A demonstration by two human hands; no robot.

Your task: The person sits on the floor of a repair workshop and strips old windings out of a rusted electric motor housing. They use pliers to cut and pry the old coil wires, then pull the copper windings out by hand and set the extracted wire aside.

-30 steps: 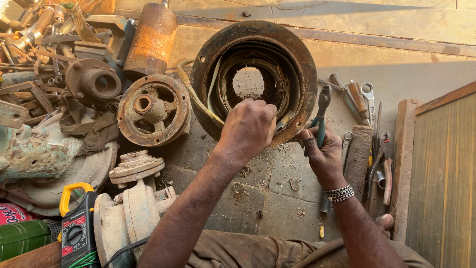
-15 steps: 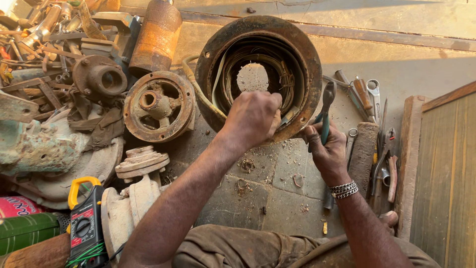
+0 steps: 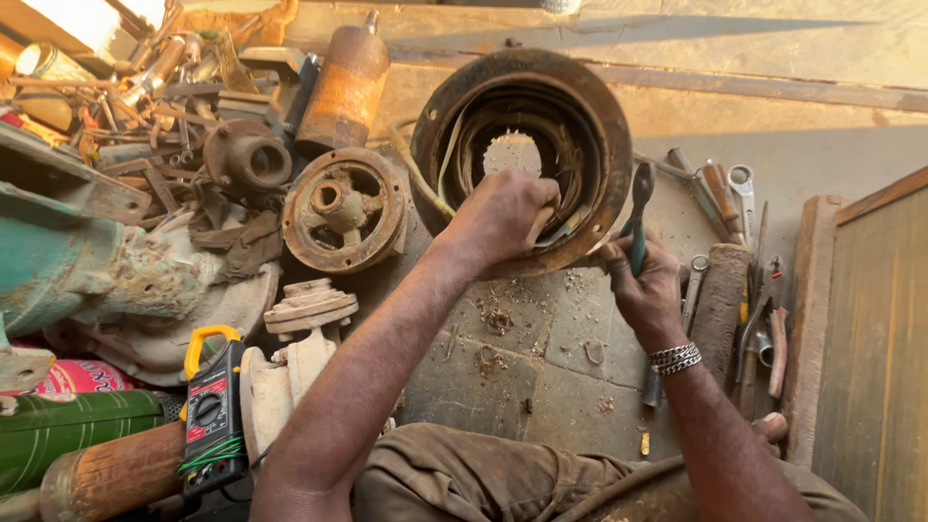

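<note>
— How does the motor housing [image 3: 522, 155] look?
— Round, rusty, lying on the stone floor [image 3: 541, 348], windings inside.
— And the hands?
— The left hand [image 3: 498, 217] is fisted at its lower rim; the right hand [image 3: 643, 285] grips a green-handled tool [image 3: 638, 217] beside it.

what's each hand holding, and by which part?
Right hand: green-handled tool, gripped by its handle. Left hand: closed inside the rusty round motor housing, gripping something pale; cannot tell what.

Motor housing [image 3: 590, 116]: rusted, rough metal. Beside it, end cover [image 3: 345, 210] likewise rusty; floor [image 3: 541, 358] matt stone, gritty.
</note>
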